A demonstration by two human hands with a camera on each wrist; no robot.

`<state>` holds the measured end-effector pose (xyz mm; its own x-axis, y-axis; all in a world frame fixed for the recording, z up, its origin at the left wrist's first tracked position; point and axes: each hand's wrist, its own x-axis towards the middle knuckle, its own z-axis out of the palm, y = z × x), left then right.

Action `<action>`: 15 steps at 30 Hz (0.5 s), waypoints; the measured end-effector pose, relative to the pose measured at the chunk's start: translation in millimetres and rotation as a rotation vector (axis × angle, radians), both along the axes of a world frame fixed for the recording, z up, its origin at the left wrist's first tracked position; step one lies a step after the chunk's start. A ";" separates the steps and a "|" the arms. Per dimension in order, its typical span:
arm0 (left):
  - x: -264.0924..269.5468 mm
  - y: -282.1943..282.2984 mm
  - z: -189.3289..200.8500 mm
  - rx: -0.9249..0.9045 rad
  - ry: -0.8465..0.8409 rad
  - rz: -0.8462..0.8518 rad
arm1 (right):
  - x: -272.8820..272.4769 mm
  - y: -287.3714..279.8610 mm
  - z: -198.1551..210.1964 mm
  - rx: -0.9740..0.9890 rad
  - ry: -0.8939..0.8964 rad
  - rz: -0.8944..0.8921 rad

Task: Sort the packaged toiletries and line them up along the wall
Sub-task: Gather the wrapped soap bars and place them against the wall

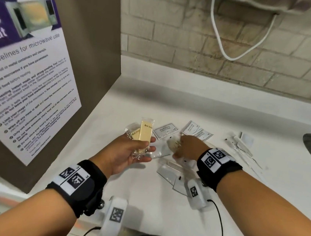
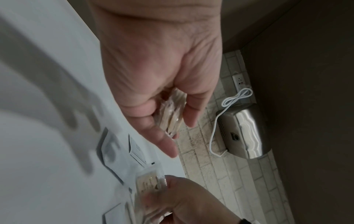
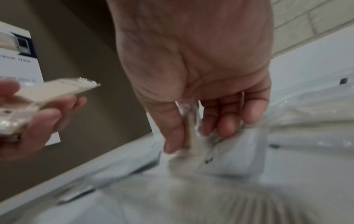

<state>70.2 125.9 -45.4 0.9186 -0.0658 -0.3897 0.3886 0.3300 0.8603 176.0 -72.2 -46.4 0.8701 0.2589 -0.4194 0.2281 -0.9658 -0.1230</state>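
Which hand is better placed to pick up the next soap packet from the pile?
Right. The right hand already pinches a packet at the pile, while the left hand is full, holding two soap bars.

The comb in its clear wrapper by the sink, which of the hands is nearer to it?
Right. The right hand pinches a packet in the pile just left of the comb; the left hand holds soap bars farther left.

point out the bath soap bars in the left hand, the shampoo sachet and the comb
bath soap bars point(image 1: 146, 132), head view, face of the upper wrapped bar
shampoo sachet point(image 1: 166, 132), head view, middle of its printed front
comb point(image 1: 242, 146), head view, along its toothed spine
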 end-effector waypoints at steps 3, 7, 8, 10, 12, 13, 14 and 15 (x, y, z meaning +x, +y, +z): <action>1.8 -0.4 2.7 -0.023 -0.022 0.017 | -8.3 -11.0 21.1 0.445 -0.119 -0.187; 4.3 -12.6 11.8 -0.088 -0.061 0.022 | -47.2 -5.2 52.1 0.897 -0.528 -0.150; 4.4 -19.4 16.3 -0.115 -0.077 0.023 | -58.1 -1.4 53.5 0.891 -0.657 -0.022; 5.0 -35.5 26.9 -0.179 -0.127 0.024 | -77.2 4.3 53.9 0.818 -0.782 0.216; 4.9 -50.5 36.0 -0.217 -0.166 0.021 | -84.3 -3.1 44.7 0.747 -0.746 0.338; 4.6 -55.3 37.9 -0.227 -0.177 0.019 | -85.1 -10.5 42.2 0.735 -0.704 0.359; 3.7 -60.3 39.5 -0.227 -0.183 0.019 | -85.0 -21.0 42.7 0.741 -0.654 0.367; 2.8 -63.4 39.0 -0.223 -0.184 0.020 | -85.1 -30.6 43.6 0.764 -0.585 0.357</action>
<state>73.0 62.5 -6.4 0.9744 -0.1128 -0.1943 0.2244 0.5252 0.8209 90.9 -102.8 -2.8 0.7050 0.5632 0.4310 0.7088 -0.5400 -0.4538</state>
